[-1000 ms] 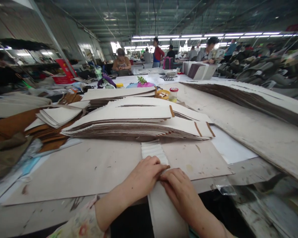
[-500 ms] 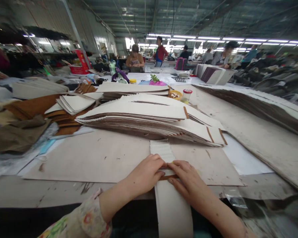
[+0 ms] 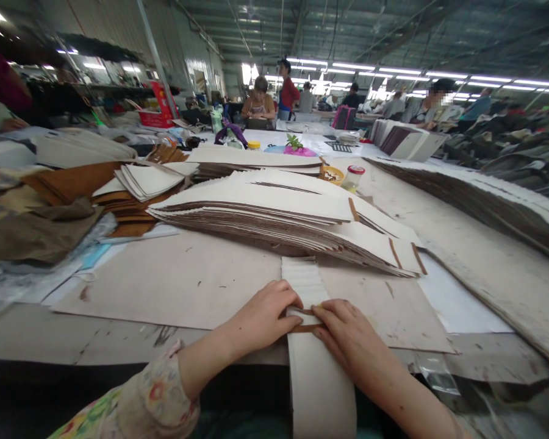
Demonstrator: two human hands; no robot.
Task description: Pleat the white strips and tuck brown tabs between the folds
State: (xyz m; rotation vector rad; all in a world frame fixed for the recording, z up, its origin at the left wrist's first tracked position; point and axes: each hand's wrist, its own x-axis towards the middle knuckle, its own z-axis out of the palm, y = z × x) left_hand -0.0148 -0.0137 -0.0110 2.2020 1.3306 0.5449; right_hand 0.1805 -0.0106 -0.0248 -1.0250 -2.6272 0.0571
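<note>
A long white strip, leather or fabric, runs from the table's middle over its near edge towards me. Two brown bands cross it, and its far part is rippled. My left hand pinches the strip's left side at the bands, thumb and fingers closed. At the right side, my right hand is closed on the same place, its fingertips pressing at the brown band. Part of the banded fold is hidden under the fingers. Just beyond lies a stack of white strips, some with brown bands at their ends.
A beige board lies under the work. Brown and white pieces are piled at the left. A red-lidded jar and a yellow tub stand behind the stack. Another long stack lies right. Other people work farther back.
My left hand has shifted slightly, showing more of the white fold between the brown bands. Both hands remain on the strip. The camera view has turned a little to the left.
</note>
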